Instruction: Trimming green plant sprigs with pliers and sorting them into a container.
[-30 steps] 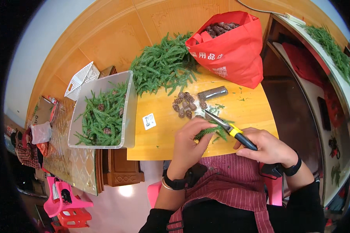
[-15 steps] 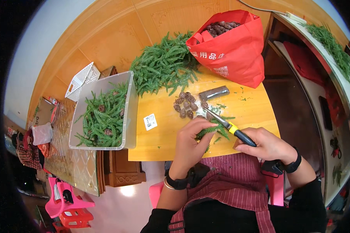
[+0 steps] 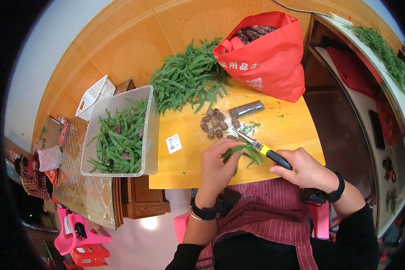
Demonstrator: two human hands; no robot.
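Observation:
My left hand pinches a green artificial pine sprig over the table's front part, beside a pine cone. In my right hand is a long tool with a tapered metal nose and a black-and-yellow handle. Its tip points up and left, near the pine cone and just above the sprig. Whether the tip touches anything I cannot tell. Several brown pine cones lie grouped beyond my left hand. Behind them lies a clear-wrapped dark grey bundle.
A translucent bin with sprigs and cones stands at the left. A pile of green sprigs and a red bag of cones fill the back of the yellow table. A white label lies near the bin.
The tool and my right hand have shifted slightly left. The sprig in my left hand has turned a little, its tips now lower and nearer the table's front edge.

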